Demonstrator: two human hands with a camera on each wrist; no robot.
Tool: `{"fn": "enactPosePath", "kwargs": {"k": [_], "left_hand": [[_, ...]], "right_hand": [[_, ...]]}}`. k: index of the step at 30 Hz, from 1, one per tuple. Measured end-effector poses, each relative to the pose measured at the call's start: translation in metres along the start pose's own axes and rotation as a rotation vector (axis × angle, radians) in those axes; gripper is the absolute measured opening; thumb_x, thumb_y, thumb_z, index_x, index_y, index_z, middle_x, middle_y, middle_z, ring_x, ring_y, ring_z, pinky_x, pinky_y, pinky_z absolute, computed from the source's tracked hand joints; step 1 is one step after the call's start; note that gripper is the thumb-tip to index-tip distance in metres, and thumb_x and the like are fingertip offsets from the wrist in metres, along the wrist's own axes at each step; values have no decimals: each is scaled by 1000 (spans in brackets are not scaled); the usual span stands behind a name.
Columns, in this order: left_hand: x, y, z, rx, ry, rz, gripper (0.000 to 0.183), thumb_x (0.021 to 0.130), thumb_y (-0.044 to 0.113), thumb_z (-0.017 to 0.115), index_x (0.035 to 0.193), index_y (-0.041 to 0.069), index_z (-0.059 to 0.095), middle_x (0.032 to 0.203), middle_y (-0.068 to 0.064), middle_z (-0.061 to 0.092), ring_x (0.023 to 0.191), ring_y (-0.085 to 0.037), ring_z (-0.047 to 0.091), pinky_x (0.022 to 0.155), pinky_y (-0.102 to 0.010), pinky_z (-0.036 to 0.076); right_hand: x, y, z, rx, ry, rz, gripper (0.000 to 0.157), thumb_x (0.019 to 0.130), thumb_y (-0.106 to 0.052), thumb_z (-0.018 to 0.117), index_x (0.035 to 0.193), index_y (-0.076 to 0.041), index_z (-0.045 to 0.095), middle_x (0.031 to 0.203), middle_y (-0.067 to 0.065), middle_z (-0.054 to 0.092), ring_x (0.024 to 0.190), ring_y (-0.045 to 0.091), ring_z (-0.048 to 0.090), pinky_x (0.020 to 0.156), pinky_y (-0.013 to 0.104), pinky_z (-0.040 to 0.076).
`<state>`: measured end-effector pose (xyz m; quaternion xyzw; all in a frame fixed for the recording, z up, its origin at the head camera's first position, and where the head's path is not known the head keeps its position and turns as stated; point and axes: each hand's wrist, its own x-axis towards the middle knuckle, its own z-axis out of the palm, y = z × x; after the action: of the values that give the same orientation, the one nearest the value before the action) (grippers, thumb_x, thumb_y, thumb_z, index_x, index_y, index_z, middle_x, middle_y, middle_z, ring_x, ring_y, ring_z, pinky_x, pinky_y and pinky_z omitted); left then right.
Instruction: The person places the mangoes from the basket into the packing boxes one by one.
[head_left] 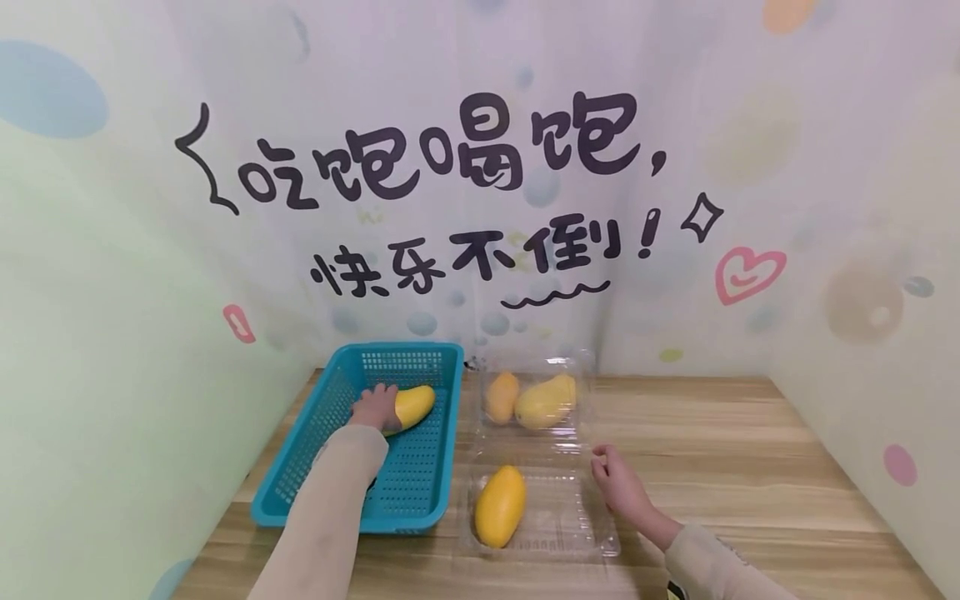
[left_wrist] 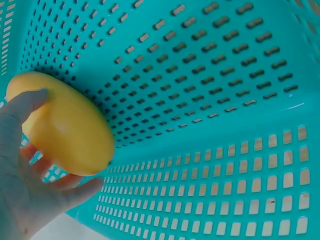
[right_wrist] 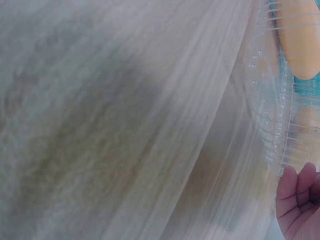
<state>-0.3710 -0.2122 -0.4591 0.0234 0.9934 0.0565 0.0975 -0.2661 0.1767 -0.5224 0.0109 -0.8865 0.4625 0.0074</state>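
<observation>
In the head view my left hand (head_left: 377,408) reaches into a blue-green plastic basket (head_left: 454,417) and grips a yellow mango (head_left: 416,406). The left wrist view shows the thumb across the top of this mango (left_wrist: 75,125) and the fingers under its lower side. My right hand (head_left: 626,492) is beside the right edge of a clear plastic clamshell box (head_left: 562,512), fingers loosely curled, with nothing seen in them. One mango (head_left: 500,506) lies in the left of the box's near half. Two more mangoes (head_left: 546,402) show through the clear far half; whether inside or behind it, I cannot tell.
The basket and the box stand side by side on a wood-grain table (head_left: 697,433). Behind them rises a printed wall covering (head_left: 480,317) with large dark lettering. Similar coverings close off the left and right sides.
</observation>
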Motion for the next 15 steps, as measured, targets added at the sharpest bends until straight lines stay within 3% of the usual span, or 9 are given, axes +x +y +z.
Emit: {"fn": "enactPosePath", "kwargs": {"k": [7, 12, 15], "left_hand": [[-9, 3, -4, -92, -62, -23, 64, 72, 21, 77, 120, -1, 42, 103, -18, 52, 86, -31, 52, 73, -43, 46], [-18, 10, -5, -107, -104, -72, 82, 67, 28, 81, 131, -1, 40, 113, -21, 50, 95, -32, 50, 83, -45, 45], [-20, 13, -4, -169, -135, -126, 85, 66, 24, 81, 136, 2, 37, 117, -20, 50, 97, -31, 48, 86, -46, 43]], "right_hand": [[1, 0, -1, 8, 0, 8, 30, 95, -9, 40, 120, 7, 41, 63, 10, 50, 35, 10, 32, 33, 22, 32], [0, 0, -1, -12, 13, -5, 28, 95, -8, 41, 119, 7, 42, 66, 10, 55, 34, 10, 33, 33, 24, 32], [0, 0, 0, -13, 19, -12, 27, 94, -7, 41, 117, 7, 43, 66, 10, 56, 34, 10, 33, 33, 24, 33]]}}
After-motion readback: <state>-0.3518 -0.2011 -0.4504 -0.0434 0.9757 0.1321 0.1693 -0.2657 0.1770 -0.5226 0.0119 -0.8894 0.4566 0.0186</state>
